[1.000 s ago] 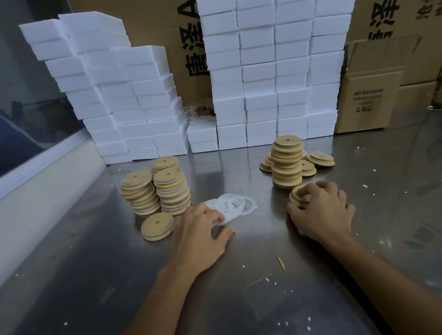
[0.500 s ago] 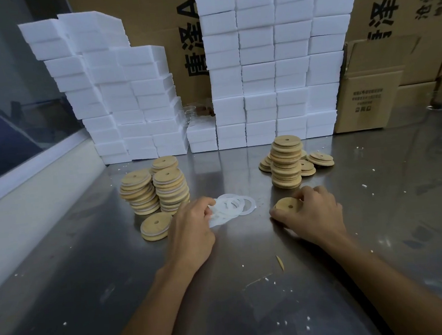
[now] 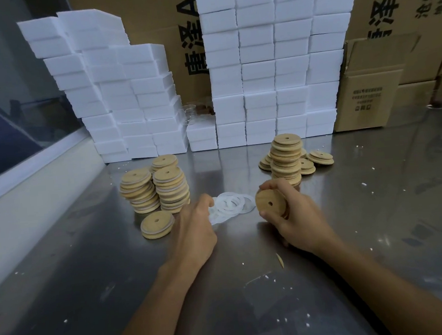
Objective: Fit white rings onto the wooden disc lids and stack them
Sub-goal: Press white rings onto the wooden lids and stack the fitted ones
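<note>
- We take as landmark the heap of flat white rings point(image 3: 230, 205) that lies on the grey metal table point(image 3: 89, 259).
- The right hand point(image 3: 293, 214), just to the right of the heap, holds one round wooden disc lid with a small centre hole point(image 3: 270, 203) tilted up off the table; thumb and fingers are curled around its rim.
- The left hand point(image 3: 194, 228) is at the left edge of the heap, its fingertips on the rings; it seems to pinch one ring, but we cannot tell this for sure, because the hand hides them.
- Behind the heap to the right stands a tall stack of plain wooden discs point(image 3: 286, 159), with some low loose discs point(image 3: 320, 157) beside it.
- Behind the heap to the left stand the stacks of wooden discs with white rings fitted point(image 3: 156, 187), and a single ringed disc point(image 3: 157, 224) lies flat on the table in front of them.
- Far behind the heap, white foam blocks point(image 3: 272, 64) are piled against brown cardboard boxes point(image 3: 373, 84).
</note>
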A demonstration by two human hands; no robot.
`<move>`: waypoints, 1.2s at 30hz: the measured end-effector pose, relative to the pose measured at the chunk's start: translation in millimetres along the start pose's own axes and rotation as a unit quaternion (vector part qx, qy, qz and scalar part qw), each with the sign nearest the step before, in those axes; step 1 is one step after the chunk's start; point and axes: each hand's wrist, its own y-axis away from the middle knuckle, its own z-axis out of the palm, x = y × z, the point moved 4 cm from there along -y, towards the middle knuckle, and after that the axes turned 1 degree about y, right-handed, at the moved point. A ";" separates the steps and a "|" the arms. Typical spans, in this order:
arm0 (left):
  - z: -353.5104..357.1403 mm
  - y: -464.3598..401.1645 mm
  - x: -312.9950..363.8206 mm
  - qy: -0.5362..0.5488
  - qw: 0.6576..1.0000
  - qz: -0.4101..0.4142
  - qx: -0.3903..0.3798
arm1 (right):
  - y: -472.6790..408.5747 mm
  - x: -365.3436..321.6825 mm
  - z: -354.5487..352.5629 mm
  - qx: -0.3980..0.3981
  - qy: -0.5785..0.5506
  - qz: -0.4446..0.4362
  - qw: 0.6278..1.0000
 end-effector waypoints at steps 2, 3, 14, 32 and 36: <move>-6.4 0.7 6.6 0.007 0.999 0.033 0.033 | 0.2 -3.2 2.7 0.013 -0.062 -0.009 0.998; -11.1 0.5 10.2 0.021 0.996 0.055 0.060 | 0.3 -4.9 4.7 0.015 -0.110 0.000 0.994; 1.0 2.6 30.7 0.356 0.934 0.007 0.039 | -0.5 -12.6 7.1 0.022 -0.249 0.035 0.968; 22.2 3.1 18.8 0.454 0.880 -0.135 -0.029 | 8.7 -28.2 23.5 -0.014 -0.142 -0.044 0.989; 23.1 5.2 16.1 0.511 0.839 -0.181 -0.047 | 8.4 -29.9 21.6 0.010 -0.126 -0.050 0.991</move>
